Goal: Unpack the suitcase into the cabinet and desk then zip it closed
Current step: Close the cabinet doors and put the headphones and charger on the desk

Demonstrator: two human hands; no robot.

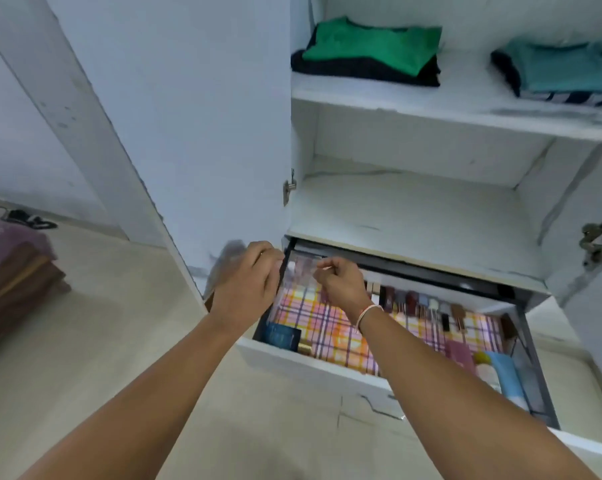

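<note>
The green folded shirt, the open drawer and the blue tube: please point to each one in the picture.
green folded shirt (372, 43), head view, on its top face.
open drawer (313, 367), head view, on its white front panel.
blue tube (509, 377), head view, on its body.

Blurred clear pouch (294, 271) between both hands, contents unreadable; teal clothes pile (566, 69) cut off right.

Soft, even, bluish light; motion-blurred hands, edges bowed by wide-angle lens.
</note>
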